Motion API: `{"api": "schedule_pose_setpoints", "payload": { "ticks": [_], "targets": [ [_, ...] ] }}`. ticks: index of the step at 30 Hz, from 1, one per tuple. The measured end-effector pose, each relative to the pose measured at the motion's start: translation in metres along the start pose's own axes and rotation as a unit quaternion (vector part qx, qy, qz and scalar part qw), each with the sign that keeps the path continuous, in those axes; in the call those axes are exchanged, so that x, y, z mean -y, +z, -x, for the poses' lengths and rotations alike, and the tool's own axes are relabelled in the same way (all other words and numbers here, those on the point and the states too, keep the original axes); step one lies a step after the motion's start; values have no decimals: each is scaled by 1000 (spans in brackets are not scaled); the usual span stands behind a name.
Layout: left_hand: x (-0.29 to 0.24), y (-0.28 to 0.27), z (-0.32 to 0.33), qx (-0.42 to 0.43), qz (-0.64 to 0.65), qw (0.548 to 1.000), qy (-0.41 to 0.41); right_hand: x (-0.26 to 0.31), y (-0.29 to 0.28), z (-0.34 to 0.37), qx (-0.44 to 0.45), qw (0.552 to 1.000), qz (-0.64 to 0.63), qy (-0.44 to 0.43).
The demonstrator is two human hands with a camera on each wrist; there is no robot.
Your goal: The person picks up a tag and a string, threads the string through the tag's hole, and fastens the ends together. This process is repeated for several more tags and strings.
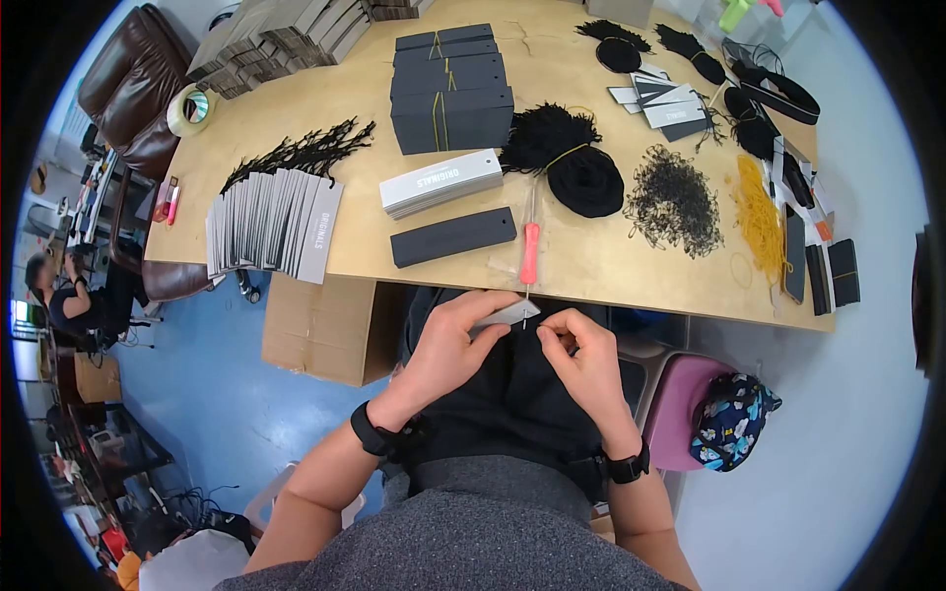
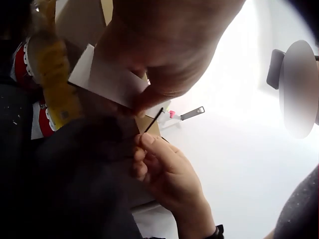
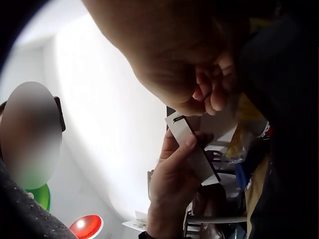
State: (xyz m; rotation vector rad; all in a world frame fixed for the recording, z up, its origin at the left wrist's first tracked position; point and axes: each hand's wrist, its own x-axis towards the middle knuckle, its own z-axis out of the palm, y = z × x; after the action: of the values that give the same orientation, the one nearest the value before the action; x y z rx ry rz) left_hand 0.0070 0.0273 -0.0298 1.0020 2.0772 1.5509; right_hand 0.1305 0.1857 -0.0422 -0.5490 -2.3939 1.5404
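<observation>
The left hand (image 1: 448, 343) grips a pale tag (image 1: 510, 314) between thumb and fingers, just in front of the table edge. In the right wrist view the tag (image 3: 190, 149) has a small dark piece (image 3: 178, 119) at its upper end. The right hand (image 1: 587, 360) is close to that end, thumb and index finger pinching a thin dark strand (image 2: 154, 120), seen in the left wrist view. A red-handled tool (image 1: 530, 254) lies on the table, its thin shaft reaching over the edge to the tag.
On the table (image 1: 355, 231) are fanned tags with black cords (image 1: 279, 222), a white tag stack (image 1: 440, 183), a dark stack (image 1: 453, 236), banded dark blocks (image 1: 451, 118), a black cord bundle (image 1: 585, 181), small dark loops (image 1: 676, 201) and yellow bands (image 1: 757, 219). A cardboard box (image 1: 317, 327) stands below.
</observation>
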Motion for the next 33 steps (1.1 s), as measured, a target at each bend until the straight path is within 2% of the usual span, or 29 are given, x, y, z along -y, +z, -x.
{"api": "schedule_pose_setpoints", "payload": {
  "ticks": [2, 3, 5, 7, 8, 11, 12, 14, 16, 22, 25, 26, 27, 28, 30, 31, 32, 33],
  "targets": [
    [7, -4, 2, 73, 5, 997, -22, -2, 2, 4, 12, 999, -25, 21],
    [12, -4, 5, 73, 6, 997, -22, -2, 2, 7, 22, 998, -50, 43],
    [20, -4, 10, 54, 28, 995, 76, -1, 2, 12, 54, 992, -86, 73],
    [16, -10, 15, 88, 42, 993, 69, 5, -1, 16, 129, 976, -138, 112],
    [12, -13, 17, 121, 56, 989, 62, 12, -3, 17, 129, 975, -138, 112],
    [-2, -20, 19, 120, 65, 990, 28, 23, -10, 18, 195, 963, -167, 83],
    [-7, -23, 20, 114, 65, 991, 13, 29, -14, 17, 196, 963, -167, 83],
    [-14, -28, 19, 103, 54, 993, 13, 43, -23, 12, 142, 973, -176, 51],
    [-21, -32, 17, 94, 45, 994, 16, 41, -27, 10, 117, 961, -245, 61],
    [-25, -34, 16, 111, 12, 993, 35, 50, -25, -4, 145, 966, -204, 63],
    [-25, -33, 17, 118, 7, 992, 40, 43, -21, -8, 177, 961, -182, 110],
    [-23, -34, 17, 112, 3, 993, 37, 41, -22, -8, 187, 920, -313, 140],
    [-21, -35, 18, 107, -2, 994, 34, 40, -23, -9, 194, 862, -438, 168],
    [-18, -36, 18, 105, -2, 994, 33, 40, -25, -8, 196, 861, -438, 168],
    [-13, -41, 17, 125, 58, 990, 28, 41, -32, -5, 253, 835, -445, 201],
    [-15, -45, 17, 125, 59, 990, 28, 41, -36, -5, 279, 850, -396, 207],
    [-21, -49, 17, 142, 139, 978, -53, 42, -38, -4, 279, 850, -396, 207],
    [-24, -52, 17, 158, 218, 954, -133, 43, -40, -4, 302, 866, -337, 211]
  ]
}}
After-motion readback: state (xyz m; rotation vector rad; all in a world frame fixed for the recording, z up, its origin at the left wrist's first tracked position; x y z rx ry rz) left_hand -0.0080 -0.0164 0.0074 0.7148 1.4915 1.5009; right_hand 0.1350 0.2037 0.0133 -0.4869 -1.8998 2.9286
